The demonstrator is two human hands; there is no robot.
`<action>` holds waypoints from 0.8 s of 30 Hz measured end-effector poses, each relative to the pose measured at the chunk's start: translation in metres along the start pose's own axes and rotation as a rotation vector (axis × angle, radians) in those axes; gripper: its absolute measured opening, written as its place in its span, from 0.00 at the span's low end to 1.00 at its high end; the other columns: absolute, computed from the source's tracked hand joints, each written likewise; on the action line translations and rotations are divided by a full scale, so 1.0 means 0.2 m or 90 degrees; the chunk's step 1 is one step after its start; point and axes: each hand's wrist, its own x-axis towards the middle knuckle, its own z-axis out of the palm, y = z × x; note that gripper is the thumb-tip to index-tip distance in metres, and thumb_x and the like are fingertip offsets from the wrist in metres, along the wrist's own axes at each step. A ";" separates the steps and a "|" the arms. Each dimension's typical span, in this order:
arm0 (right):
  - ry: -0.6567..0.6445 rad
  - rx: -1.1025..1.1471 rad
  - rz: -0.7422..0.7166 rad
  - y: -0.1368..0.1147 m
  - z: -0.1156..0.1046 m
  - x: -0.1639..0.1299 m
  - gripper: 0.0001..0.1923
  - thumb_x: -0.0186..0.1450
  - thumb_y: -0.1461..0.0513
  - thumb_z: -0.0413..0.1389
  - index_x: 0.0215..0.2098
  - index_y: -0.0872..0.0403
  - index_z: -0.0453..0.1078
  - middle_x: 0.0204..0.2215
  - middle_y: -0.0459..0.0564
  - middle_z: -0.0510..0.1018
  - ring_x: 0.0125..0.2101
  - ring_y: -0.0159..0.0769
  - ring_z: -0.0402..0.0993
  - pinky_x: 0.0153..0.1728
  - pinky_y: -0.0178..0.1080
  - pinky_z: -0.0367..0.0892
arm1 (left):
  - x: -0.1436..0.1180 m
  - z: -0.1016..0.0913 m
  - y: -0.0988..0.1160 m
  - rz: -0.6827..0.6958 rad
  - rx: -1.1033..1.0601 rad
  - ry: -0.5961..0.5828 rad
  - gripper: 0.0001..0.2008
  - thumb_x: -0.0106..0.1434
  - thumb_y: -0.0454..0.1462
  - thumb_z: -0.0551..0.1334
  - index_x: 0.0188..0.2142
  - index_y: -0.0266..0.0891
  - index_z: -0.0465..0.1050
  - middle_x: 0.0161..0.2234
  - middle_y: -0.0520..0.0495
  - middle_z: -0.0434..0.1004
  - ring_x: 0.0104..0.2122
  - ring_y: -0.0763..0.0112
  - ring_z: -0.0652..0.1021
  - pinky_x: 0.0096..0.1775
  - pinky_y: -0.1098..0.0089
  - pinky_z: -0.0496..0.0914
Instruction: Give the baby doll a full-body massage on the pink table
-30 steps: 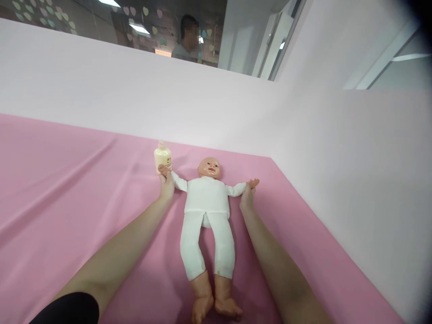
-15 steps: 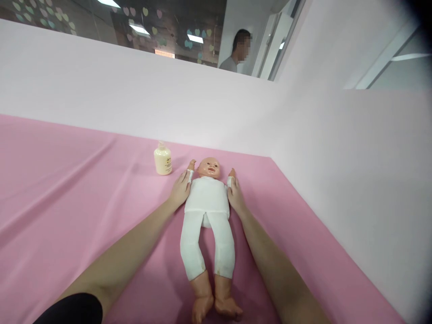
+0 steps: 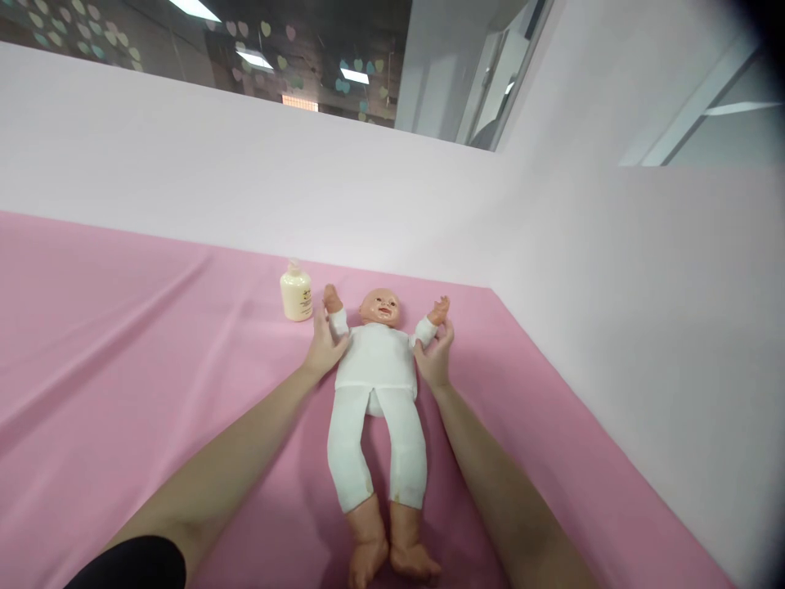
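A baby doll [image 3: 377, 360] with a white cloth top and trousers lies on its back, head away from me and feet nearest. My left hand [image 3: 324, 343] holds the doll's arm on the left, fingers along the outer side of the sleeve and thumb near the shoulder. On the other side, my right hand [image 3: 435, 353] grips the doll's other arm by its sleeve. Both doll arms are spread outward and upward, with the doll's bare hands showing above my fingers.
A cream pump bottle [image 3: 297, 294] stands left of the doll's head, close to my left fingertips. Pink sheeting [image 3: 184, 343] covers the surface. White walls [image 3: 245, 180] rise behind and at the right, with a window [image 3: 343, 49] above.
Both doll arms have swung outward from beside its head, my hands moving with them. My fingers have opened further around the sleeves. The person behind the window has gone from view.
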 end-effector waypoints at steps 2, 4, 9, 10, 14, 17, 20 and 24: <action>0.018 -0.023 -0.072 -0.02 0.00 -0.01 0.38 0.61 0.61 0.52 0.63 0.54 0.37 0.61 0.62 0.50 0.59 0.44 0.56 0.56 0.51 0.58 | -0.01 -0.01 0.02 0.060 0.041 0.015 0.43 0.57 0.40 0.60 0.64 0.39 0.33 0.62 0.35 0.46 0.62 0.56 0.54 0.60 0.53 0.53; -0.001 -0.057 -0.126 -0.03 0.00 -0.01 0.36 0.62 0.61 0.51 0.63 0.53 0.38 0.61 0.62 0.51 0.58 0.44 0.57 0.56 0.51 0.59 | -0.02 -0.01 0.02 0.121 0.090 0.001 0.42 0.58 0.40 0.59 0.64 0.40 0.35 0.62 0.35 0.47 0.62 0.56 0.54 0.60 0.51 0.52; -0.107 -0.172 -0.141 -0.04 0.00 -0.02 0.33 0.67 0.61 0.43 0.66 0.55 0.35 0.65 0.60 0.43 0.65 0.46 0.39 0.61 0.56 0.47 | -0.01 0.02 0.01 0.155 0.200 -0.042 0.32 0.63 0.39 0.52 0.64 0.34 0.42 0.63 0.32 0.49 0.63 0.55 0.51 0.61 0.48 0.46; -0.130 -0.185 -0.124 -0.03 0.00 -0.01 0.33 0.67 0.61 0.42 0.66 0.56 0.33 0.66 0.59 0.39 0.65 0.46 0.34 0.61 0.56 0.45 | -0.01 0.02 0.00 0.139 0.222 -0.050 0.30 0.63 0.38 0.50 0.64 0.34 0.44 0.64 0.33 0.47 0.64 0.54 0.49 0.61 0.47 0.44; -0.204 -0.166 -0.041 0.03 0.01 0.00 0.34 0.67 0.63 0.39 0.67 0.55 0.28 0.67 0.52 0.34 0.65 0.42 0.29 0.62 0.54 0.44 | 0.01 0.03 -0.05 0.044 0.247 -0.134 0.26 0.64 0.35 0.46 0.63 0.39 0.51 0.65 0.40 0.44 0.65 0.55 0.47 0.61 0.45 0.43; -0.221 -0.141 0.018 0.10 0.01 0.00 0.34 0.66 0.62 0.40 0.67 0.53 0.30 0.67 0.51 0.38 0.65 0.41 0.34 0.62 0.52 0.46 | 0.02 0.04 -0.11 -0.013 0.208 -0.161 0.27 0.64 0.37 0.47 0.62 0.35 0.51 0.64 0.37 0.48 0.64 0.56 0.51 0.61 0.47 0.47; -0.206 -0.139 0.072 0.15 0.02 0.00 0.32 0.64 0.61 0.43 0.66 0.55 0.42 0.64 0.54 0.49 0.64 0.42 0.44 0.62 0.52 0.47 | 0.02 0.04 -0.15 -0.052 0.171 -0.150 0.27 0.63 0.38 0.50 0.61 0.34 0.55 0.62 0.36 0.54 0.63 0.56 0.55 0.61 0.50 0.49; -0.174 -0.178 0.135 0.16 0.03 0.01 0.25 0.63 0.61 0.44 0.58 0.57 0.58 0.55 0.59 0.66 0.56 0.46 0.61 0.57 0.53 0.55 | 0.03 0.03 -0.16 -0.085 0.105 -0.158 0.27 0.61 0.39 0.54 0.60 0.37 0.58 0.61 0.40 0.57 0.61 0.56 0.59 0.60 0.54 0.55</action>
